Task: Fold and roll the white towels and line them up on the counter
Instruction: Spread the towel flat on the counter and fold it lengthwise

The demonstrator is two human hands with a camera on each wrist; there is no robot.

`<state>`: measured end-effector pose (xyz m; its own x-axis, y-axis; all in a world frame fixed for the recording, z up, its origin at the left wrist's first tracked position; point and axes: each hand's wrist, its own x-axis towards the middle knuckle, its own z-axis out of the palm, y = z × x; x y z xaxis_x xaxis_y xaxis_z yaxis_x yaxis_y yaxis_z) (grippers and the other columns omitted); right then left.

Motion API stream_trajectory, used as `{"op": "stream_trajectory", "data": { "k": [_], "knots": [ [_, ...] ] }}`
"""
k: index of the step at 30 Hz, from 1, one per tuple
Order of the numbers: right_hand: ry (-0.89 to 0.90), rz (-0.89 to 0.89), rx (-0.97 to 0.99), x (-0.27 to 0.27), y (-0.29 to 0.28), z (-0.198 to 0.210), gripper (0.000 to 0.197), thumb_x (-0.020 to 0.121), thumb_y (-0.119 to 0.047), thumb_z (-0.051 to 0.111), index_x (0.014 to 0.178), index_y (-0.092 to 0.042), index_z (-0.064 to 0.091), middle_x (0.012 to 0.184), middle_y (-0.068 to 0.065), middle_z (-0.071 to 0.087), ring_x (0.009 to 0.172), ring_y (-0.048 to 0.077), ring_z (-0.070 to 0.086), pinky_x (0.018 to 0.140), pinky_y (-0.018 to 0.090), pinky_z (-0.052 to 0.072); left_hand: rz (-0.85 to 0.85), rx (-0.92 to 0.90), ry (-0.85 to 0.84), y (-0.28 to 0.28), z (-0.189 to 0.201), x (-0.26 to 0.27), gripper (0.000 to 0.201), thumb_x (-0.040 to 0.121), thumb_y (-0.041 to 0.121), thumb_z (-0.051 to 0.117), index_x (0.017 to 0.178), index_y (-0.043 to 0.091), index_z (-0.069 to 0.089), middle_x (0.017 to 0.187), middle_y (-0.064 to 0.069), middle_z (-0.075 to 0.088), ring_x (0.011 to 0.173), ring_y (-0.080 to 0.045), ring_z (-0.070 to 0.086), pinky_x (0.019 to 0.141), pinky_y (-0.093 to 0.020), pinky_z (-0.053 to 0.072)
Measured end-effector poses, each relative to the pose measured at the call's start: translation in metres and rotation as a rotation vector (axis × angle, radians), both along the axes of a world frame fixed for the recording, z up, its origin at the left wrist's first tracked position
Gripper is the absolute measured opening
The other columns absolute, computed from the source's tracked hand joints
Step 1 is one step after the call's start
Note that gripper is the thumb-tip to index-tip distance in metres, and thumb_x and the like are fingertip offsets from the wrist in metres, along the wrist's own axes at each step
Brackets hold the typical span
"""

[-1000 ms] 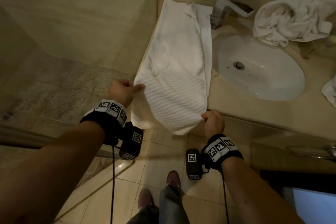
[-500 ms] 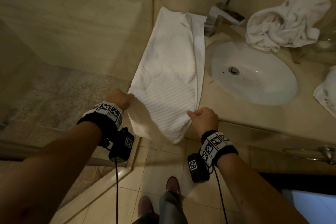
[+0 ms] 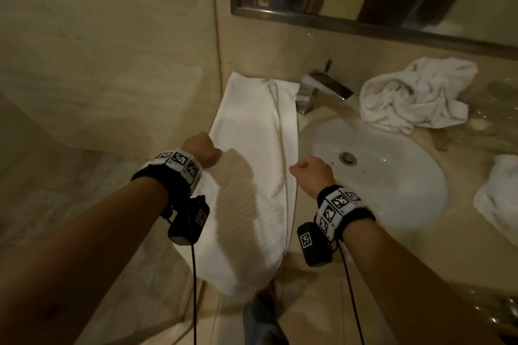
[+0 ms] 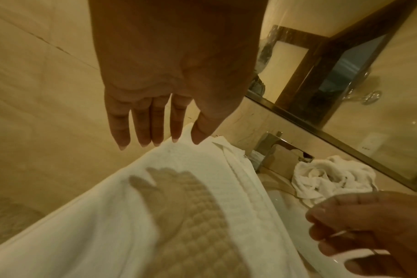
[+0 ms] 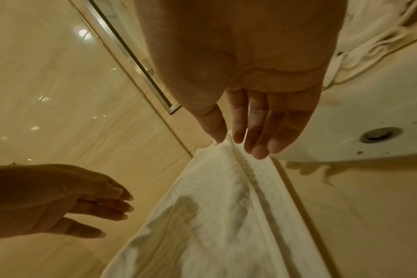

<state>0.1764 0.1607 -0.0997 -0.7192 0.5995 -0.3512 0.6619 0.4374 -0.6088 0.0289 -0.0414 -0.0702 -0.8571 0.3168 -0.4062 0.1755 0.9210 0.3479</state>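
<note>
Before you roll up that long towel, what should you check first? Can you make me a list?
1. Long towel folded lengthwise: ok, the fold line runs along it.
2. Whole towel resting on the counter: not ok, its near end hangs over the front edge.
3. Left hand free: ok, fingers straight, holding nothing.
4. Right hand free: ok, fingers straight, holding nothing.
5. Towel out of the sink: ok, it lies beside the basin.
6. Other towels finished: not ok, the crumpled towel by the faucet is unfolded.
</note>
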Motion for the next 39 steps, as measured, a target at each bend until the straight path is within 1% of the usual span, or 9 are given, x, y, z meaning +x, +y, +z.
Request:
{"op": "stream_trajectory", "data": {
  "k": [5, 10, 12, 15, 20, 22, 28, 34, 39],
  "knots": [
    [0.054, 0.033, 0.082, -0.089, 0.039, -0.009, 0.023, 0.095, -0.023, 0.047, 0.100, -0.010, 0.065, 0.103, 0.007, 0.066, 0.093, 0.025, 0.058, 0.079, 0.029, 0.048, 0.015, 0.003, 0.022, 0.050, -0.009, -0.059, 0.039, 0.094, 0.029, 0.052, 0.124, 0.003, 0.051, 0.125, -0.015, 0.057, 0.112, -0.031, 0.056, 0.095, -0.037, 0.045],
    [0.152, 0.111, 0.205, -0.163, 0.067, -0.015, 0.020, 0.094, -0.019, 0.051, 0.100, -0.014, 0.070, 0.110, 0.011, 0.065, 0.102, 0.027, 0.060, 0.080, 0.029, 0.047, 0.098, 0.050, 0.036, 0.075, -0.017, -0.105, 0.036, 0.093, 0.027, 0.053, 0.124, 0.007, 0.053, 0.127, -0.015, 0.056, 0.117, -0.031, 0.052, 0.095, -0.034, 0.042],
    [0.169, 0.188, 0.186, -0.189, 0.075, -0.015, 0.021, 0.093, -0.017, 0.053, 0.104, -0.017, 0.071, 0.118, 0.010, 0.061, 0.108, 0.027, 0.057, 0.090, 0.031, 0.048, 0.117, 0.060, 0.037, 0.082, -0.017, -0.122, 0.033, 0.092, 0.026, 0.054, 0.122, 0.012, 0.056, 0.125, -0.014, 0.057, 0.116, -0.031, 0.053, 0.093, -0.032, 0.043],
    [0.118, 0.321, 0.219, -0.219, 0.081, -0.014, 0.028, 0.095, -0.019, 0.052, 0.113, -0.027, 0.071, 0.135, 0.006, 0.046, 0.123, 0.029, 0.038, 0.108, 0.035, 0.033, 0.107, 0.073, 0.038, 0.092, -0.016, -0.149, 0.032, 0.091, 0.024, 0.055, 0.123, 0.017, 0.058, 0.120, -0.012, 0.061, 0.114, -0.028, 0.055, 0.091, -0.028, 0.042],
    [-0.085, 0.462, 0.241, -0.252, 0.081, -0.017, 0.039, 0.093, -0.035, 0.056, 0.131, -0.041, 0.055, 0.156, 0.003, 0.015, 0.137, 0.032, 0.015, 0.114, 0.038, 0.024, 0.117, 0.085, 0.021, 0.122, -0.023, -0.193, 0.044, 0.091, 0.027, 0.057, 0.132, 0.012, 0.047, 0.122, -0.015, 0.059, 0.116, -0.030, 0.053, 0.093, -0.033, 0.043],
    [-0.165, 0.472, 0.281, -0.260, 0.079, -0.019, 0.052, 0.090, -0.028, 0.058, 0.139, -0.038, 0.045, 0.154, 0.009, 0.014, 0.137, 0.033, 0.014, 0.112, 0.041, 0.026, 0.142, 0.065, -0.007, 0.136, -0.030, -0.205, 0.052, 0.091, 0.028, 0.058, 0.133, 0.005, 0.040, 0.130, -0.019, 0.051, 0.119, -0.034, 0.050, 0.093, -0.037, 0.042],
    [-0.225, 0.355, 0.462, -0.282, 0.091, -0.013, 0.060, 0.089, -0.006, 0.054, 0.142, -0.010, 0.026, 0.135, 0.022, 0.040, 0.120, 0.037, 0.047, 0.094, 0.044, 0.044, 0.149, -0.086, -0.025, 0.157, -0.054, -0.228, 0.049, 0.094, 0.027, 0.053, 0.130, 0.001, 0.035, 0.134, -0.020, 0.044, 0.124, -0.036, 0.044, 0.100, -0.040, 0.038],
    [-0.208, 0.255, 0.625, -0.289, 0.109, -0.004, 0.055, 0.089, 0.001, 0.052, 0.138, 0.004, 0.028, 0.129, 0.021, 0.049, 0.116, 0.035, 0.054, 0.091, 0.039, 0.045, 0.148, -0.128, 0.019, 0.158, -0.062, -0.249, 0.029, 0.095, 0.018, 0.047, 0.118, 0.003, 0.053, 0.130, -0.020, 0.048, 0.118, -0.034, 0.048, 0.097, -0.038, 0.041],
    [-0.290, 0.237, 0.641, -0.302, 0.113, -0.016, 0.031, 0.095, -0.002, 0.044, 0.125, 0.006, 0.041, 0.127, 0.020, 0.052, 0.115, 0.032, 0.055, 0.092, 0.036, 0.045, 0.162, -0.022, 0.084, 0.161, -0.056, -0.255, 0.034, 0.094, 0.013, 0.049, 0.124, -0.001, 0.044, 0.132, -0.022, 0.043, 0.119, -0.036, 0.048, 0.098, -0.038, 0.040]
  ]
}}
